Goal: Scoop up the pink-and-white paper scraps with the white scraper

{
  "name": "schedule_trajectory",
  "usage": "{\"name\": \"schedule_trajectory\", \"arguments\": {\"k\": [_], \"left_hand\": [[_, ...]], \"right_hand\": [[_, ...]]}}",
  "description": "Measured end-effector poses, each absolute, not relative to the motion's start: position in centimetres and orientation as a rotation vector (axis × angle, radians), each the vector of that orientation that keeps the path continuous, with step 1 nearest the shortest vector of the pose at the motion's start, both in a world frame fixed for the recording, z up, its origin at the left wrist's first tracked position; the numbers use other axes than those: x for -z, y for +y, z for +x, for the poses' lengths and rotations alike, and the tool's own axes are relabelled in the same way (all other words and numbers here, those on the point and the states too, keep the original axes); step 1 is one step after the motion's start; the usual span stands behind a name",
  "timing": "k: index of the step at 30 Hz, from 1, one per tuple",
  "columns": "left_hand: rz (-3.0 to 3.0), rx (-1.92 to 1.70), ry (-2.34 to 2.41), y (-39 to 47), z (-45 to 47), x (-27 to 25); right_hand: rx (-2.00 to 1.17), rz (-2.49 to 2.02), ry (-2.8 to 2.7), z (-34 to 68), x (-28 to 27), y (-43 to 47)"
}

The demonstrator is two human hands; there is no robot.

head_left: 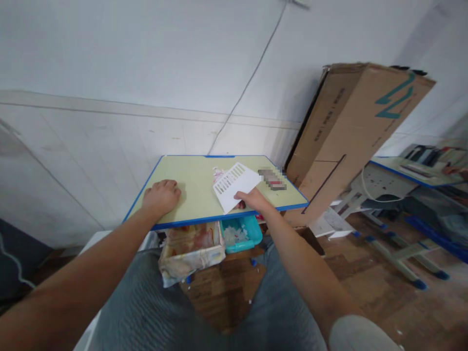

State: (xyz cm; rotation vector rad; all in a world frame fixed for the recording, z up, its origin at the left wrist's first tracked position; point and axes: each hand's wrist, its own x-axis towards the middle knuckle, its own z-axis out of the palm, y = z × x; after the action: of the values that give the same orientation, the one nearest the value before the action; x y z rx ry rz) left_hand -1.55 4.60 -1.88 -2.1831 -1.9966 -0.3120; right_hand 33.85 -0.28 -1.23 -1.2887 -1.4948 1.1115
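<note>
My right hand [250, 199] grips the lower right part of a white sheet with rows of cut-out slots [243, 181], thumb on top. The sheet is held tilted over the pale green desk top [197, 170]. Part of a pinkish-white piece [218, 174] shows behind the sheet's upper left edge; what it is I cannot tell. On the left side of the desk rests my left hand [161, 196], fingers curled in, with nothing visible in it. A blurred-out flat object [272, 179] lies to the right of the sheet.
Below the desk's front edge sit a stained, lined box [193, 265] and a teal basket [252, 236] with whitish translucent bits. A tall cardboard box [351, 122] leans against the wall at right. Another desk [431, 178] with books stands farther right. A cable [248, 80] runs down the wall.
</note>
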Motion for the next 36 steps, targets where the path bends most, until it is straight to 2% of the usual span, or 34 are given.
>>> {"name": "schedule_trajectory", "arguments": {"k": [7,20,36], "left_hand": [[-2.215,0.276,-2.048,1.7,-2.2,1.2],[-2.201,0.362,-2.066,2.0,-2.4,1.5],[-2.188,0.357,-2.092,1.5,-2.1,1.0]], "right_hand": [[-1.081,-1.315,-1.432,34.0,0.4,-0.9],[-0.876,-1.451,-1.044,34.8,3.2,0.1],[-0.784,-1.568,-1.008,34.1,2.4,3.1]]}}
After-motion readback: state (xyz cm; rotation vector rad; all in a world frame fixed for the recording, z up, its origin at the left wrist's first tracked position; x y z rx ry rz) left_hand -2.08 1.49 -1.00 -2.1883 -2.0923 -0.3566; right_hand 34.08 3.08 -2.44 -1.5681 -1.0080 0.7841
